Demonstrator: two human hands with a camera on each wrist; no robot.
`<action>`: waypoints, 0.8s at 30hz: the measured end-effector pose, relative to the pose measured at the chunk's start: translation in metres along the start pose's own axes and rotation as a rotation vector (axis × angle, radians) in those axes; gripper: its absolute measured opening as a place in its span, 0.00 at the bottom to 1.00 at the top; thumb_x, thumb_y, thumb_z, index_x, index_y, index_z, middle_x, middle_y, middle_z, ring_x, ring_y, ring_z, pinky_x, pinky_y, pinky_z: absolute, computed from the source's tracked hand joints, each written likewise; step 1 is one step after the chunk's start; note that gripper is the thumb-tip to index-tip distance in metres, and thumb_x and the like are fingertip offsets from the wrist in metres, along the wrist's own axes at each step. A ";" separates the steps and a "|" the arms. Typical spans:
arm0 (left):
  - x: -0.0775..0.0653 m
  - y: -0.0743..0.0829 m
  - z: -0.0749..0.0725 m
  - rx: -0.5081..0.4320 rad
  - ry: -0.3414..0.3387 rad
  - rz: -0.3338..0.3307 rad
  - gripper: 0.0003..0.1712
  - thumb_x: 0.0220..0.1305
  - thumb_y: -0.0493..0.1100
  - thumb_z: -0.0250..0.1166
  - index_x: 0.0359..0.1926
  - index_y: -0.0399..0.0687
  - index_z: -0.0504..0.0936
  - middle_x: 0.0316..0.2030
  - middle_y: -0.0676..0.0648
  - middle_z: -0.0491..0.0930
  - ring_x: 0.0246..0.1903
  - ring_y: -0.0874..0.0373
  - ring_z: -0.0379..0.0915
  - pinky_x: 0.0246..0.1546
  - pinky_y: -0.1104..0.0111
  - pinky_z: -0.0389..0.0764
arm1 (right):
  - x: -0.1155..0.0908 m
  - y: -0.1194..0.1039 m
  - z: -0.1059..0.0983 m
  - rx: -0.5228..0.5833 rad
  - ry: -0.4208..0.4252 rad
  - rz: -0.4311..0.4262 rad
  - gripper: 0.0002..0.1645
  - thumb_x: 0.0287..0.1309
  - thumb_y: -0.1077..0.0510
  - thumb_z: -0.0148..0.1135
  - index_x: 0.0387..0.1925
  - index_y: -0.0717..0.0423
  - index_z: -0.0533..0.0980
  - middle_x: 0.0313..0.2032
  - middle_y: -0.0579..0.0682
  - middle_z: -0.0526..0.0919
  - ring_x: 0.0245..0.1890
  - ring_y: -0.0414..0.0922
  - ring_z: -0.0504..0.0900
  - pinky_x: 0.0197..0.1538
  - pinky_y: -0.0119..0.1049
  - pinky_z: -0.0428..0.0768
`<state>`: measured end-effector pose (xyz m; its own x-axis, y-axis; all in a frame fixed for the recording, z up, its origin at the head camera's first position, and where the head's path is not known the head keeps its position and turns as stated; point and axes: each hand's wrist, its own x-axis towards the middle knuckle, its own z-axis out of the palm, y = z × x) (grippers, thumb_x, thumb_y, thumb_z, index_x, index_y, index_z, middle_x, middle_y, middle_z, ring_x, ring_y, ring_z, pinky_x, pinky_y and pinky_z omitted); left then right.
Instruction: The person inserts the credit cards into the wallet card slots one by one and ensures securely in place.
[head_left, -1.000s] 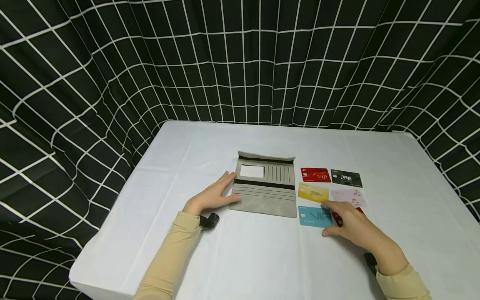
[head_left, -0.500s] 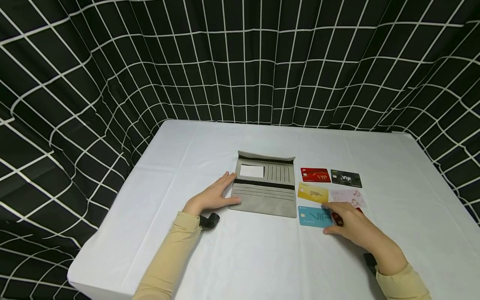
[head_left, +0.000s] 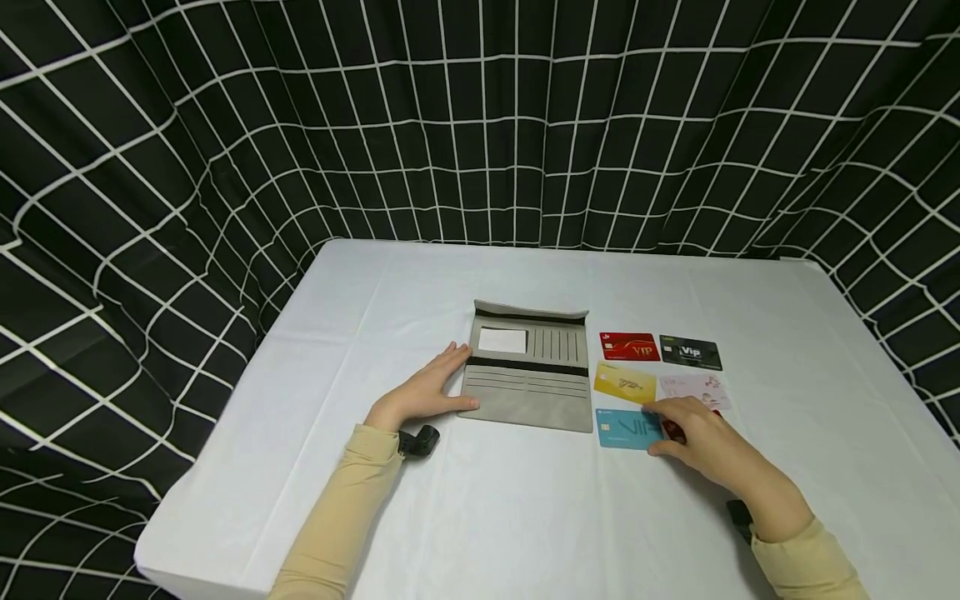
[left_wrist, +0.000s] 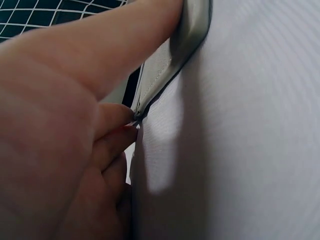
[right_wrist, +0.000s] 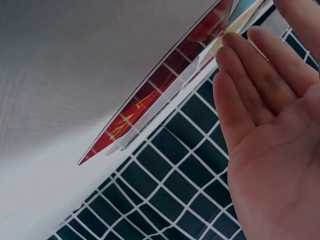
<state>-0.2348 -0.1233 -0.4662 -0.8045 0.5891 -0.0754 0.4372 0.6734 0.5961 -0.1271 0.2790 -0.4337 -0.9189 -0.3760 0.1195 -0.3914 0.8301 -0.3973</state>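
A grey wallet point(head_left: 558, 408) lies unfolded on the white table, its card slots facing up and a white card point(head_left: 502, 340) in its window. My left hand point(head_left: 423, 392) rests at the wallet's left side, fingers spread and thumb over the lower left part; the left wrist view shows fingertips at its edge. To the right, my right hand point(head_left: 701, 437) is low over the cards. Its thumb is at the near edge of the blue VIP card point(head_left: 626, 428) and its index finger at the far edge. Beneath the hand, a dark red card point(head_left: 672, 430) is partly hidden.
Also laid out flat are a red VIP card point(head_left: 628, 347), a black Vip card point(head_left: 690, 352), a yellow card point(head_left: 624, 382) and a pale pink card point(head_left: 693, 389). A black curtain point(head_left: 495, 125) with white grid lines surrounds the table point(head_left: 375, 292).
My right thumb has drawn in toward the near edge of the blue card, narrowing its gap to the index finger. The left hand and the wallet stay where they were.
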 end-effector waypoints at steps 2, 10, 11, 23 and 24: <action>0.000 0.000 0.000 -0.002 -0.001 -0.001 0.55 0.54 0.64 0.64 0.72 0.46 0.47 0.71 0.47 0.44 0.69 0.58 0.30 0.66 0.59 0.43 | 0.001 0.000 0.000 0.008 -0.010 0.003 0.34 0.39 0.57 0.76 0.50 0.68 0.75 0.46 0.62 0.76 0.48 0.58 0.73 0.49 0.55 0.72; 0.001 0.000 0.000 -0.001 0.004 0.008 0.55 0.53 0.65 0.63 0.72 0.45 0.48 0.71 0.47 0.44 0.69 0.58 0.30 0.66 0.60 0.43 | 0.005 -0.001 -0.004 0.042 -0.056 0.048 0.35 0.37 0.57 0.76 0.49 0.67 0.75 0.46 0.62 0.76 0.47 0.58 0.72 0.49 0.55 0.71; 0.001 0.000 0.000 -0.004 0.004 0.010 0.55 0.53 0.65 0.64 0.72 0.45 0.48 0.71 0.47 0.45 0.69 0.57 0.30 0.66 0.60 0.43 | 0.005 -0.001 -0.004 0.046 -0.059 0.054 0.34 0.37 0.57 0.76 0.49 0.67 0.75 0.45 0.61 0.76 0.47 0.57 0.72 0.49 0.55 0.71; 0.001 -0.003 0.001 -0.013 0.018 0.013 0.55 0.53 0.64 0.64 0.72 0.45 0.49 0.71 0.47 0.45 0.69 0.58 0.31 0.66 0.60 0.43 | 0.012 -0.002 -0.003 0.031 -0.107 0.136 0.34 0.34 0.53 0.78 0.45 0.66 0.77 0.44 0.60 0.75 0.47 0.57 0.70 0.50 0.57 0.70; 0.000 -0.003 0.001 -0.017 0.020 0.013 0.55 0.53 0.64 0.64 0.72 0.45 0.49 0.71 0.47 0.45 0.69 0.58 0.31 0.66 0.59 0.43 | 0.013 -0.002 -0.002 0.030 -0.111 0.139 0.34 0.34 0.53 0.78 0.44 0.66 0.77 0.44 0.60 0.75 0.47 0.57 0.69 0.50 0.57 0.70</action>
<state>-0.2360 -0.1247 -0.4687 -0.8068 0.5885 -0.0523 0.4406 0.6584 0.6102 -0.1380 0.2734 -0.4294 -0.9521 -0.3032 -0.0389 -0.2578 0.8649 -0.4306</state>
